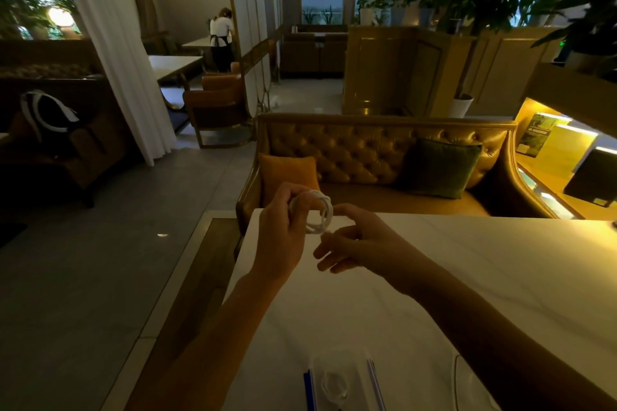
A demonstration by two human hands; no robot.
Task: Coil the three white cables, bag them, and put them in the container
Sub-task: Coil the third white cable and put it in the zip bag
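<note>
Above the far left part of the white table [467, 277], my left hand [283, 237] grips a white cable [322, 210] wound into a small coil of several loops. My right hand [354, 243] is right beside the coil, its thumb and forefinger pinching the cable's loose end at the coil's lower right. Near the table's front edge lies a clear zip bag [340, 384] with blue seal strips and a coiled white cable inside it. A loose white cable [455, 377] lies on the table to the right of the bag, partly behind my right forearm.
A tufted golden sofa [384, 150] with an orange and a green cushion stands past the table's far edge. Grey floor lies to the left. A lit shelf unit [567, 157] runs along the right. A person stands far back by other tables. No container is in view.
</note>
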